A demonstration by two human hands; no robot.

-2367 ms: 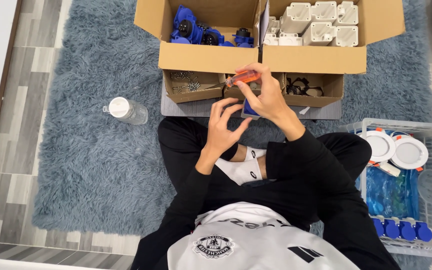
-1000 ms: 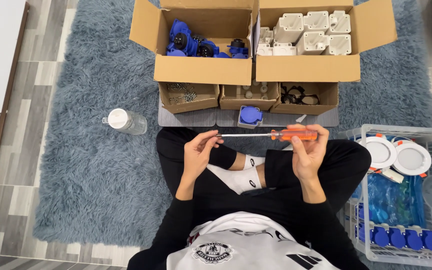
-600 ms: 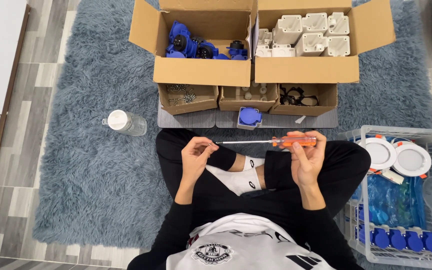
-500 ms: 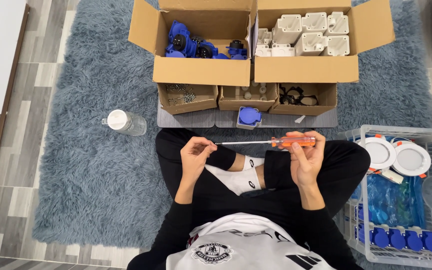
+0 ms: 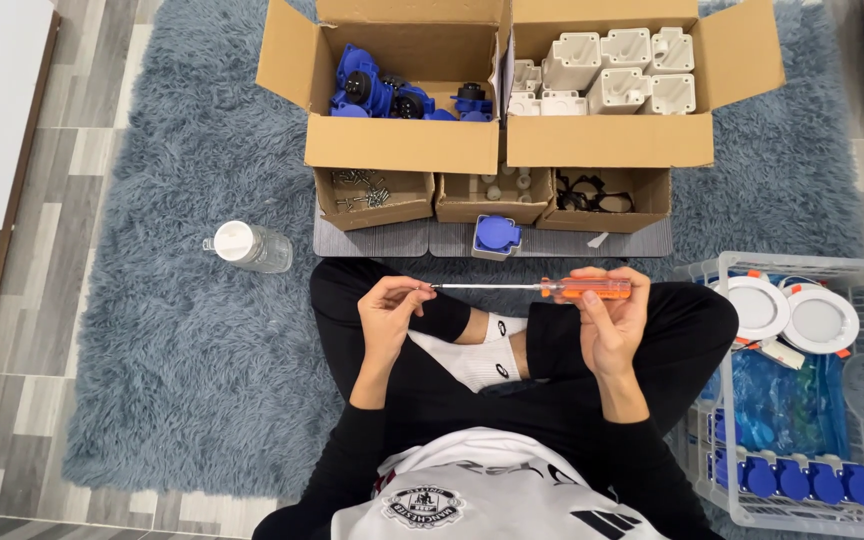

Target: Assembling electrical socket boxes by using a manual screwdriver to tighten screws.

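I sit cross-legged on a grey-blue shag rug (image 5: 182,370). My right hand (image 5: 612,320) grips the orange handle of a screwdriver (image 5: 582,289), held level over my lap with its shaft pointing left. My left hand (image 5: 389,312) pinches at the tip of the shaft, fingers closed; something small may be between them, but I cannot tell. A blue-lidded socket (image 5: 497,236) stands on the grey mat (image 5: 372,240) just beyond my knees, untouched.
Two open cartons stand ahead: the left carton (image 5: 402,145) holds blue sockets, the right carton (image 5: 607,140) holds white housings. Three small trays sit below them with screws (image 5: 362,185), small parts and black rings. A clear bottle (image 5: 249,247) lies left. A white wire basket (image 5: 802,390) is at my right.
My hands came back from the socket on the mat to my lap. The screwdriver turned level, and my left hand closed on its tip; little has moved in the last half second.
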